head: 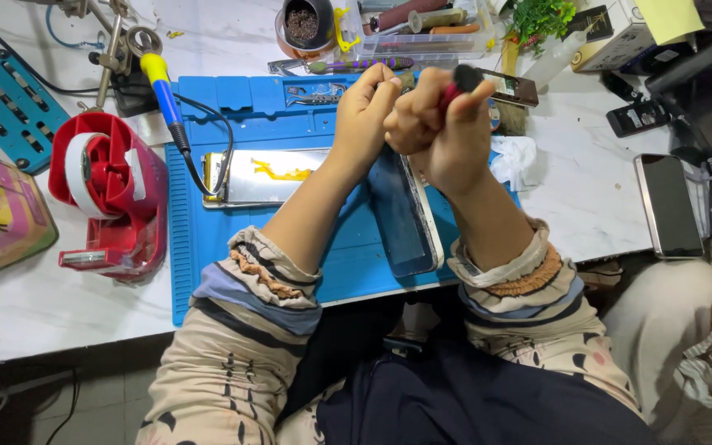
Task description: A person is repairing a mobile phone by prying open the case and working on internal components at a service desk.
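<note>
My L hand is closed in a fist; R hand fingers grip a small red-black tool. I should keep both braced over the blue mat, clear of the phone panel.

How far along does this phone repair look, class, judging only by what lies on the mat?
Done: a phone body lies opened on the blue mat, and a separated screen panel lies beside it. In hand: the right hand grips a small red-and-black tool, and the left hand is closed next to it. Left: the two parts remain apart, not rejoined.
</note>
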